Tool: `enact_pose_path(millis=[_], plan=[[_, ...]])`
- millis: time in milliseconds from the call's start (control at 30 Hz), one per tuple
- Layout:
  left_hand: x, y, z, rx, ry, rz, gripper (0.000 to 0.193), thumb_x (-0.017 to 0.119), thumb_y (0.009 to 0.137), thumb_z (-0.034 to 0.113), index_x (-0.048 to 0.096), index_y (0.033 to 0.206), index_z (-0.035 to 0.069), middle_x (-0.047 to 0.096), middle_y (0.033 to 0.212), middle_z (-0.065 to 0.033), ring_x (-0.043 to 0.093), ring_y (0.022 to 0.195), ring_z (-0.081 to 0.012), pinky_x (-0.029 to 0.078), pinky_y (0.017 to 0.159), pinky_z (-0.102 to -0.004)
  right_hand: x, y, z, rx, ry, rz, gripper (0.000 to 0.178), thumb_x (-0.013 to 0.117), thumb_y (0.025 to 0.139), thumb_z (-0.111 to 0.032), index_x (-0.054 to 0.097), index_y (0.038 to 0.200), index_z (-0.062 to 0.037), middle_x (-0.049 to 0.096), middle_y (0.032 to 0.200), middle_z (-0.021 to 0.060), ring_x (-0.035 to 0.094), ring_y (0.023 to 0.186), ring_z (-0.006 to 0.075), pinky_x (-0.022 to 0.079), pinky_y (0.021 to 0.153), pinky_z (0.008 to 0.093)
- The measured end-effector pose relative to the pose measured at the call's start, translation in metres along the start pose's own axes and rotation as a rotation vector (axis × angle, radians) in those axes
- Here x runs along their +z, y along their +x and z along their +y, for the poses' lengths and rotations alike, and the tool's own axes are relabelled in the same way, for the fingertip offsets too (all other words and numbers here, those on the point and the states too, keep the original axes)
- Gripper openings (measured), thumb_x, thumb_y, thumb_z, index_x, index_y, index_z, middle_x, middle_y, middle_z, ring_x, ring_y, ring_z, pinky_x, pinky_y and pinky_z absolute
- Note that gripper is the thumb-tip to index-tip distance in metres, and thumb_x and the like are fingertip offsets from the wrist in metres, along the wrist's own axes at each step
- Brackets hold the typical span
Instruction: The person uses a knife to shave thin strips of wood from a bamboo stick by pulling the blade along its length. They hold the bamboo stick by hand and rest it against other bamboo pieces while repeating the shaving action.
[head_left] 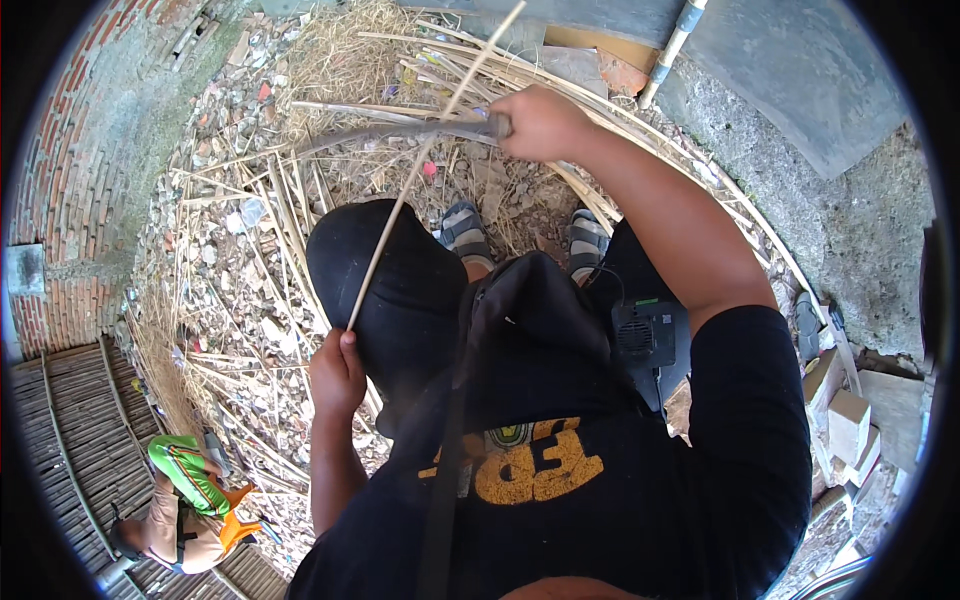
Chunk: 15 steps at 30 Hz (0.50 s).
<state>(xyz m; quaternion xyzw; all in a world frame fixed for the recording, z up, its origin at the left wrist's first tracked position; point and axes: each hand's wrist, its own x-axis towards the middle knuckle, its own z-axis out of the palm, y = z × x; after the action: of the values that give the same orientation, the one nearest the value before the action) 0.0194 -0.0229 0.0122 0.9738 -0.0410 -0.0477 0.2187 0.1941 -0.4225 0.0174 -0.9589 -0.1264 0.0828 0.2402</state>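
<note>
A long, thin bamboo strip point(388, 232) slants from beside my left thigh up to the far edge of the view. My left hand point(338, 372) is closed round its near end. In my right hand point(540, 122) is the handle of a machete point(385, 131), a long dark curved blade pointing left. The blade crosses the strip a little left of my right fist; whether the two touch I cannot tell. My fingers on the handle are partly turned from view.
Bamboo strips point(285, 215) and dry straw point(335, 65) litter the rubble ground. A black device point(643, 335) with a cable lies by my right hip. Brick wall point(75, 150) stands left, concrete wall right. Another person point(175, 520) sits at lower left near a bamboo-slat surface point(60, 440).
</note>
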Motion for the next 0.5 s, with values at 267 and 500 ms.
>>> enact_pose_path(millis=[267, 500], plan=[[0.005, -0.008, 0.004, -0.006, 0.183, 0.083, 0.037, 0.043, 0.107, 0.030, 0.054, 0.083, 0.003, 0.060, 0.067, -0.0255, 0.058, 0.064, -0.0499, 0.042, 0.056, -0.0578, 0.006, -0.001, -0.007, -0.070, -0.087, 0.098, 0.024, 0.069, 0.077, -0.022, 0.070, 0.095, -0.0064, 0.070, 0.085, 0.0195, 0.069, 0.084, 0.0380, 0.055, 0.077, 0.0472], [-0.001, -0.001, 0.009, 0.013, 0.145, 0.047, 0.035, 0.046, 0.106, 0.031, 0.054, 0.086, 0.004, 0.060, 0.068, -0.0255, 0.060, 0.065, -0.0500, 0.043, 0.057, -0.0582, 0.002, 0.011, 0.046, 0.047, -0.056, 0.245, 0.025, 0.068, 0.077, -0.023, 0.070, 0.096, -0.0068, 0.070, 0.083, 0.0175, 0.068, 0.081, 0.0383, 0.055, 0.075, 0.0484]])
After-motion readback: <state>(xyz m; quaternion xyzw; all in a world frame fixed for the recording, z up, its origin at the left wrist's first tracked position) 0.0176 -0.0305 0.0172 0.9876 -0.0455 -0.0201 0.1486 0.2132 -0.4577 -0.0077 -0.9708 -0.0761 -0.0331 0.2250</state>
